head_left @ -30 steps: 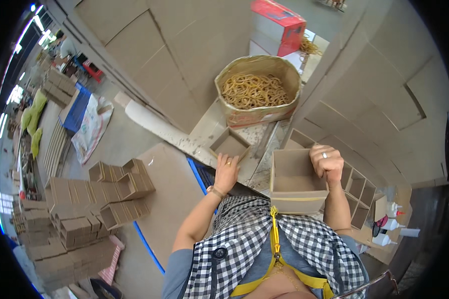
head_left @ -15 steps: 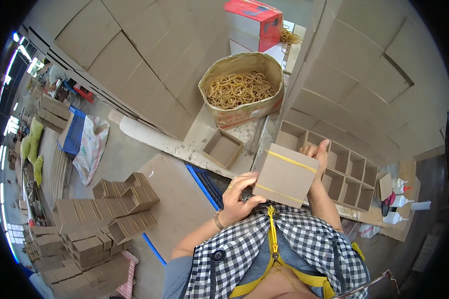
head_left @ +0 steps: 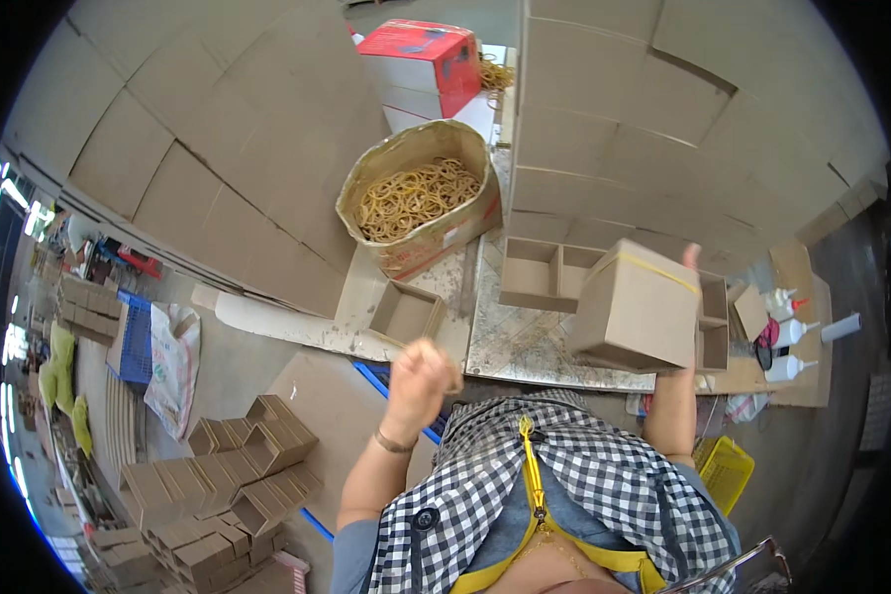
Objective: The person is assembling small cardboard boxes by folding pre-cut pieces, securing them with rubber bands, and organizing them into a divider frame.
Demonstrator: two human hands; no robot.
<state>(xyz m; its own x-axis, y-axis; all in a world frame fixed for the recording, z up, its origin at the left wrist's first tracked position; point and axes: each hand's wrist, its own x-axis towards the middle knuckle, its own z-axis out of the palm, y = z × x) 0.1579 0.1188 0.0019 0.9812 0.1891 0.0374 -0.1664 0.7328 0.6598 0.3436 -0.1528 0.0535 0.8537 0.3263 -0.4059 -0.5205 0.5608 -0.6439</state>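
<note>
A brown cardboard box (head_left: 636,309) is in my right hand (head_left: 691,259), tilted above the table's front edge at the right. One yellow rubber band (head_left: 658,267) runs across its upper part. My right thumb shows beside its far edge; the other fingers are hidden behind it. My left hand (head_left: 422,384) is raised apart from the box, fingers curled together, in front of a small open cardboard tray (head_left: 407,313). Something thin and tan shows by its fingers, too blurred to name. A wide tub (head_left: 465,226) of rubber bands (head_left: 416,198) stands beyond.
Divided cardboard trays (head_left: 533,272) lie partly behind the box. Tall cardboard stacks (head_left: 604,109) rise on both sides of the tub. White squeeze bottles (head_left: 787,332) stand at the right. More cardboard pieces (head_left: 183,485) are piled at the lower left; a yellow basket (head_left: 725,473) sits low right.
My left hand has let go of the box and moved left, its fingers now curled. My right hand has carried the box rightward and turned it. The view has shifted too.
</note>
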